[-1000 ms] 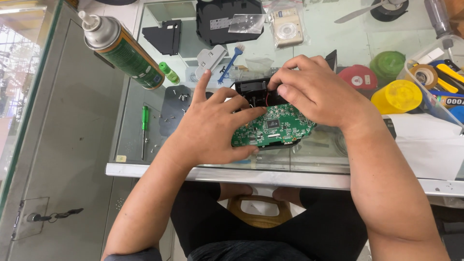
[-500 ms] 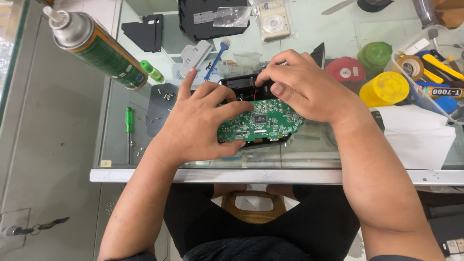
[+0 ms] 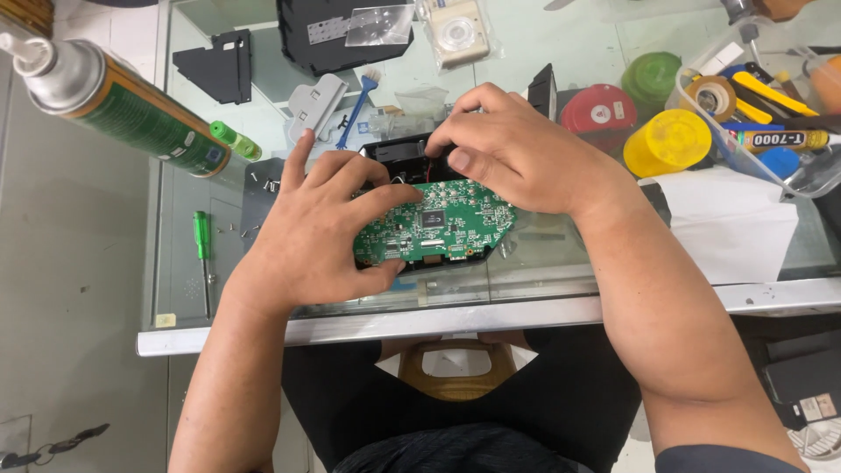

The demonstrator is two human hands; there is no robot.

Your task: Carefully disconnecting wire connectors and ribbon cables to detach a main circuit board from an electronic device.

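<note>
Partly hidden under both hands: green circuit board [image 3: 447, 229] in a black casing [image 3: 405, 155], mid glass surface [image 3: 561, 44]. Left hand [image 3: 320, 228] pinching the board's nine-o'clock edge, thumb beneath. Right hand [image 3: 517, 158] curled over the twelve-o'clock end, fingertips unseen. Spray can [image 3: 123, 105] at ten o'clock.

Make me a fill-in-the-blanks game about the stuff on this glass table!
1. Both hands are on a circuit board coloured ____.
2. The screwdriver by the left hand has a ____ handle.
3. The spray can lies to the person's ____.
4. The lid next to the red one, past the right hand, is ____.

Missing words: green; green; left; yellow
</note>
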